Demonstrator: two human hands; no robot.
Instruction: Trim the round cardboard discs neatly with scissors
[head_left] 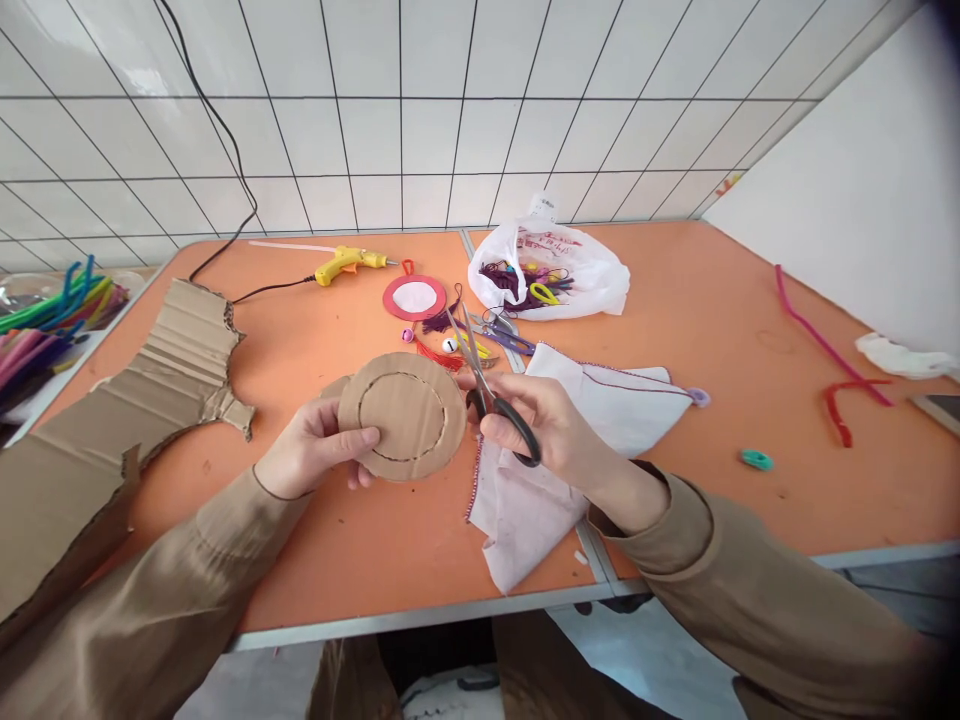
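My left hand (319, 447) pinches the left edge of a round cardboard disc (402, 416), thumb on its face. An inner circle is cut or scored into the disc. Part of another cardboard piece shows behind its upper left edge. In my right hand (541, 415) is a pair of scissors (486, 390) with black handles, blades pointing up and slightly parted, just right of the disc. Below my right hand lies a white cloth (529, 535) with dark stitched edging. Beyond the scissors are tassels, a white bell (449, 345) and a pink bell (407, 335).
Torn corrugated cardboard (161, 380) covers the table's left side. At the back lie a yellow glue gun (351, 263), a red-rimmed round piece (415, 297), a white plastic bag (592, 280) and purple-handled scissors (510, 335). Pipe cleaners (814, 325) lie at right.
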